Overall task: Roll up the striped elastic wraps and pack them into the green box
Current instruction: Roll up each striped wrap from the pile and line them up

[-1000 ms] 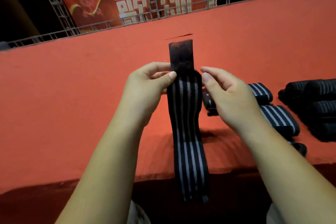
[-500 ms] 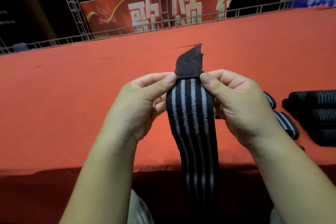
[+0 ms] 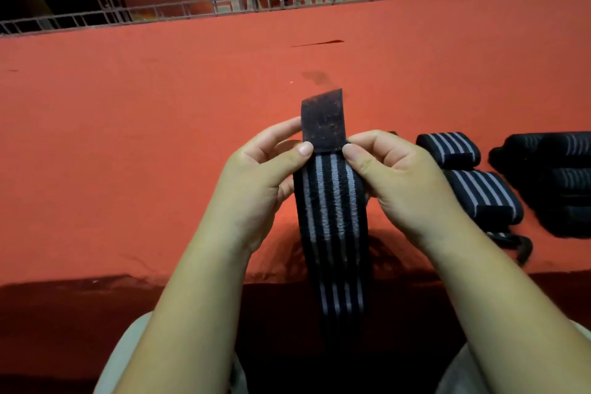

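A black elastic wrap with grey stripes (image 3: 331,217) hangs unrolled in front of me, over the edge of the red surface (image 3: 160,137). Its plain dark fastening tab (image 3: 323,120) stands upright at the top. My left hand (image 3: 256,189) pinches the wrap's left edge just below the tab. My right hand (image 3: 403,182) pinches the right edge at the same height. The wrap's lower end drops out of sight between my forearms. No green box is in view.
Two rolled striped wraps (image 3: 449,149) (image 3: 486,197) lie on the red surface just right of my right hand. A dark pile of more wraps (image 3: 556,179) sits at the far right edge. Metal railing (image 3: 287,0) and a red banner stand behind the surface.
The fastening tab, bent over half a second ago, now stands straight again. Both hands keep their pinch at the wrap's top; the view has tilted down and the rolled wraps show more fully.
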The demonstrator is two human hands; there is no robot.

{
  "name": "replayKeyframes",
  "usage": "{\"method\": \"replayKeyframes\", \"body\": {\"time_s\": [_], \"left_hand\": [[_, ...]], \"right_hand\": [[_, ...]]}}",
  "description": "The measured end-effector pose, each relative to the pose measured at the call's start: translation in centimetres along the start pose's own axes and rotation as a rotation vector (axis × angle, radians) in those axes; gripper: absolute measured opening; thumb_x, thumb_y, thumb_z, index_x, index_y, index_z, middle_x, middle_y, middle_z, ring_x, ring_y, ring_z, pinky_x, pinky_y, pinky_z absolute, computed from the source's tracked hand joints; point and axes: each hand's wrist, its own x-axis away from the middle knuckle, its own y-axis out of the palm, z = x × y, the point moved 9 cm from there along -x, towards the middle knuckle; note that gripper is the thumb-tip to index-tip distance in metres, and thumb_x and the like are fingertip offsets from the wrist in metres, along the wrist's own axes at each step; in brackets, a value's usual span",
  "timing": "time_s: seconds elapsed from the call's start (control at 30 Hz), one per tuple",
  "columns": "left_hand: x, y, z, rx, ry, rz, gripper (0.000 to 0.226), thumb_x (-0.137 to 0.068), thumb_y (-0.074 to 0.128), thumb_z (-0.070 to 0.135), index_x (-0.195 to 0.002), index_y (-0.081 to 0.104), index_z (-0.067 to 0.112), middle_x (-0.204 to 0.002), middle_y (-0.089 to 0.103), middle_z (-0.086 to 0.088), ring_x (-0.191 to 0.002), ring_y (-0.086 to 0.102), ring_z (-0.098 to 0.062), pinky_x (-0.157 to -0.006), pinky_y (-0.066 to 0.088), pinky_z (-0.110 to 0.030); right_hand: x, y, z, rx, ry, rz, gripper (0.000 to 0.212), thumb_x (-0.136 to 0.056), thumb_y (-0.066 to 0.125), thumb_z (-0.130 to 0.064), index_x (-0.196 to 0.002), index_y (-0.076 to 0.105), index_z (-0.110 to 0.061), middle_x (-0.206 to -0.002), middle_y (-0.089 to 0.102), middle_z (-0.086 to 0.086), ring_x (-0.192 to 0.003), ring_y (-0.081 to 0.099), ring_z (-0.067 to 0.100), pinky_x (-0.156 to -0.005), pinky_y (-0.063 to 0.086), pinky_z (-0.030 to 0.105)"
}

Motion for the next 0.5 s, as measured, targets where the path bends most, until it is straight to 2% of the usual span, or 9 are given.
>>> {"method": "replayKeyframes", "body": {"time_s": [0.1, 0.2, 0.27, 0.33, 0.4, 0.47, 0.5], "left_hand": [[-1.0, -0.2, -1.1, -0.039, 0.011, 0.002, 0.035, -0.102, 0.067, 0.001, -0.135, 0.071, 0.011, -0.121, 0.077, -0.018, -0.11, 0.076, -0.029, -0.087, 0.061, -0.032], [-1.8, -0.6, -2.2, -0.064, 0.009, 0.01, 0.033, -0.102, 0.065, 0.0, -0.133, 0.071, 0.011, -0.106, 0.076, -0.012, -0.097, 0.076, -0.025, -0.08, 0.06, -0.029], [-2.4, -0.8, -2.9, -0.069, 0.002, 0.007, 0.035, -0.103, 0.063, -0.002, -0.133, 0.071, 0.013, -0.104, 0.076, -0.01, -0.096, 0.076, -0.025, -0.079, 0.06, -0.029], [-2.9, -0.7, -3.5, -0.06, -0.006, -0.013, 0.035, -0.103, 0.063, -0.003, -0.134, 0.071, 0.01, -0.112, 0.075, -0.015, -0.096, 0.076, -0.025, -0.079, 0.06, -0.027], [-3.1, -0.6, -4.1, -0.062, -0.021, -0.033, 0.031, -0.102, 0.065, 0.0, -0.132, 0.072, 0.004, -0.122, 0.076, -0.018, -0.106, 0.076, -0.03, -0.085, 0.061, -0.032], [-3.3, -1.0, -4.7, -0.113, -0.027, -0.024, 0.025, -0.1, 0.068, 0.002, -0.125, 0.075, 0.003, -0.12, 0.079, -0.017, -0.11, 0.076, -0.029, -0.091, 0.062, -0.037], [-3.2, -1.2, -4.8, -0.151, -0.024, -0.018, 0.022, -0.1, 0.069, 0.003, -0.121, 0.076, 0.005, -0.116, 0.08, -0.015, -0.106, 0.077, -0.027, -0.09, 0.062, -0.037]], "right_hand": [[-0.6, -0.3, 1.3, 0.034, 0.017, -0.006, 0.014, -0.108, 0.066, -0.02, -0.106, 0.08, -0.022, -0.084, 0.075, 0.01, -0.066, 0.064, 0.019, -0.064, 0.056, 0.034], [-1.2, -0.2, 2.2, 0.034, 0.018, -0.049, 0.02, -0.109, 0.064, -0.02, -0.121, 0.079, -0.027, -0.1, 0.079, 0.017, -0.074, 0.068, 0.033, -0.071, 0.059, 0.043], [-1.5, -0.3, 2.6, 0.059, 0.013, -0.058, 0.024, -0.11, 0.062, -0.018, -0.124, 0.078, -0.029, -0.1, 0.079, 0.013, -0.071, 0.066, 0.025, -0.068, 0.056, 0.035], [-1.6, -0.6, 3.0, 0.067, 0.013, -0.04, 0.024, -0.11, 0.062, -0.017, -0.125, 0.078, -0.027, -0.101, 0.078, 0.014, -0.07, 0.065, 0.02, -0.065, 0.053, 0.029], [-1.6, -0.9, 3.5, 0.028, 0.017, -0.016, 0.024, -0.109, 0.062, -0.015, -0.125, 0.078, -0.024, -0.106, 0.078, 0.017, -0.077, 0.07, 0.032, -0.068, 0.059, 0.04], [-1.5, -1.0, 4.2, -0.007, 0.03, -0.007, 0.023, -0.109, 0.063, -0.014, -0.125, 0.078, -0.023, -0.112, 0.077, 0.02, -0.096, 0.074, 0.045, -0.083, 0.061, 0.057], [-1.4, -1.0, 4.5, -0.018, 0.039, -0.009, 0.024, -0.108, 0.064, -0.014, -0.125, 0.078, -0.022, -0.113, 0.077, 0.021, -0.1, 0.074, 0.044, -0.088, 0.059, 0.062]]}}
